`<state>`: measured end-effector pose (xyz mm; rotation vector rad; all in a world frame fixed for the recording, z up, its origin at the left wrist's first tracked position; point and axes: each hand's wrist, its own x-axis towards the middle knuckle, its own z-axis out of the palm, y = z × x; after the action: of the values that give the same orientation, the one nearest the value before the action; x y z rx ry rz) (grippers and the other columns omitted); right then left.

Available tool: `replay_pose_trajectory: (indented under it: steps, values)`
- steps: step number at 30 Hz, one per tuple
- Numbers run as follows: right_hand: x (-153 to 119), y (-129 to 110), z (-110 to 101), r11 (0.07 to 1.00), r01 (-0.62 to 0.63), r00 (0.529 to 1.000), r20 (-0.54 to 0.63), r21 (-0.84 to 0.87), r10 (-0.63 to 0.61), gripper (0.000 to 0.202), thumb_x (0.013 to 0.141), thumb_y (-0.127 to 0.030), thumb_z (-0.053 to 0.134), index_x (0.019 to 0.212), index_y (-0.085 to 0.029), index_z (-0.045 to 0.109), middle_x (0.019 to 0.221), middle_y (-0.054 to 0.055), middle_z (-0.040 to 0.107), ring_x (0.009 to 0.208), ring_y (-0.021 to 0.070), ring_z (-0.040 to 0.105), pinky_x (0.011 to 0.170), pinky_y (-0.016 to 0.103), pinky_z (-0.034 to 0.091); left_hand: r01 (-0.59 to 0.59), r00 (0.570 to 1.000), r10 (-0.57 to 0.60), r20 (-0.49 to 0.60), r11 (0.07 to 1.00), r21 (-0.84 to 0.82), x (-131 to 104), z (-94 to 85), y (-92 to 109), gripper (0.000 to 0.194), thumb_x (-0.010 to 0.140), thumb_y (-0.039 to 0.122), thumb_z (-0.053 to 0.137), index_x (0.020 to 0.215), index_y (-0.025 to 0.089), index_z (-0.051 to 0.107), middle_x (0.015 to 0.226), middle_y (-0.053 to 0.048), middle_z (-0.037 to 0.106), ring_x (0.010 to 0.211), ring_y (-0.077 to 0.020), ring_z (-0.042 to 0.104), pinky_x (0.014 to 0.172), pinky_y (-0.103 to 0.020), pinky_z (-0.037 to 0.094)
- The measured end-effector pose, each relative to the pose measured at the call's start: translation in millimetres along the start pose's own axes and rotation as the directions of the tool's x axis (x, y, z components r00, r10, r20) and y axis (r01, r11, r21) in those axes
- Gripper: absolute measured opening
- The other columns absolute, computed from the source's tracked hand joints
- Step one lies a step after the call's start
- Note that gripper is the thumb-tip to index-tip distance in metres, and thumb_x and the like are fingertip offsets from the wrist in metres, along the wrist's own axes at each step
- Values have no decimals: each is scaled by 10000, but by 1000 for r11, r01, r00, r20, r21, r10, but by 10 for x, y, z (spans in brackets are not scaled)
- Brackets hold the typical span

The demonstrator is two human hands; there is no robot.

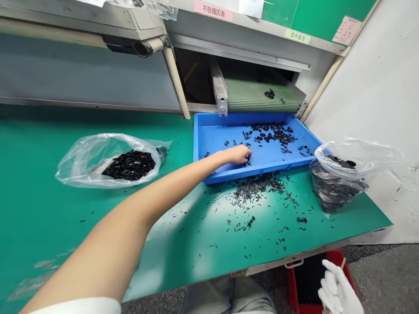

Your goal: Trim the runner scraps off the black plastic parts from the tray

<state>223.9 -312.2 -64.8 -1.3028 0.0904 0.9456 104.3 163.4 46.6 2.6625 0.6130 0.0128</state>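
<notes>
My bare left hand point(239, 155) reaches over the front rim of the blue tray point(216, 135), its fingers closed on a small black part point(248, 156). Around it in the tray lie loose black parts, with round ones point(266, 137) gathered toward the right. My right hand point(338, 290), in a white glove, is low at the right, beyond the table's front edge. Its fingers are partly curled, and a thin light stick point(343, 263) shows beside them; whether the hand grips it is unclear.
Many tiny black pieces point(257, 188) are scattered on the green table point(157, 261). Open plastic bags of black parts stand left point(131, 165) and right point(337, 187). A green conveyor point(248, 93) ends above the tray. A red bin point(293, 283) sits below the table edge.
</notes>
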Motion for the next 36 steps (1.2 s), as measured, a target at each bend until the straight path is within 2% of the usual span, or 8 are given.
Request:
replay_pose_trajectory:
  steps: [5, 9, 12, 16, 21, 27, 30, 36]
  values:
    - [-179, -291, 517, 971, 162, 986, 8, -174, -164, 442, 821, -551, 606, 1151, -258, 582, 593, -77, 404, 377, 31, 253, 349, 160, 238, 5, 967, -63, -248, 974, -228, -520, -150, 249, 182, 806, 242, 556, 959, 145, 572, 903, -74, 642, 756, -151, 583, 682, -272, 461]
    - [-194, -639, 1062, 843, 380, 920, 248, -382, -303, 393, 855, -520, 571, 1094, -210, 614, 633, -43, 437, 455, 70, 320, 406, 207, 322, -178, 871, -2, -491, 930, -320, -1323, 72, 564, 141, 840, 305, 557, 922, 191, 560, 803, -32, 621, 676, -128, 566, 638, -276, 480]
    - [57, -865, 1634, 513, 595, 803, 489, -619, -340, 448, 897, -498, 498, 1217, -200, 592, 633, -13, 508, 490, 112, 397, 470, 254, 388, -179, 766, 55, -640, 975, -130, -1647, 359, 559, 105, 862, 265, 530, 917, 191, 581, 813, -45, 636, 757, -154, 590, 715, -318, 496]
    - [597, -998, 2490, 19, 736, 649, 699, -676, -301, 545, 926, -420, 411, 1394, -147, 462, 893, 105, 687, 750, 208, 612, 762, 346, 484, -23, 596, -132, -792, 983, -181, -1588, 514, 283, 126, 861, 254, 540, 947, 167, 569, 861, -58, 651, 770, -149, 606, 750, -322, 512]
    - [997, -992, 2915, -268, 688, 651, 737, -674, -183, 491, 922, -383, 389, 1316, -129, 535, 1132, 160, 679, 985, 276, 641, 876, 367, 461, -20, 606, -268, -749, 936, -351, -1522, 374, 136, 134, 834, 262, 573, 935, 173, 572, 850, -39, 654, 768, -140, 611, 778, -313, 522]
    - [934, -988, 2772, -217, 708, 625, 740, -672, -249, 469, 905, -392, 434, 1273, -130, 561, 1047, 142, 697, 911, 256, 646, 824, 351, 465, -130, 659, -372, -654, 800, -586, -1766, 467, 430, 218, 807, 264, 612, 1007, 181, 599, 828, -26, 643, 753, -135, 608, 764, -319, 535]
    - [672, -882, 2820, -28, 767, 588, 719, -641, -371, 453, 917, -400, 412, 1268, -146, 547, 883, 93, 683, 727, 196, 608, 730, 329, 462, -156, 731, -399, -554, 693, -704, -1891, 624, 632, 186, 795, 266, 630, 960, 181, 616, 822, -31, 654, 735, -133, 619, 737, -306, 542]
    - [161, -465, 2980, 560, 694, 446, 881, -453, 160, 267, 829, -333, 538, 1037, -167, 570, 693, -27, 537, 521, 80, 412, 512, 230, 374, -119, 794, -439, -422, 568, -814, -2085, 807, 812, 232, 773, 269, 669, 956, 202, 542, 723, 6, 648, 679, -129, 633, 693, -273, 540]
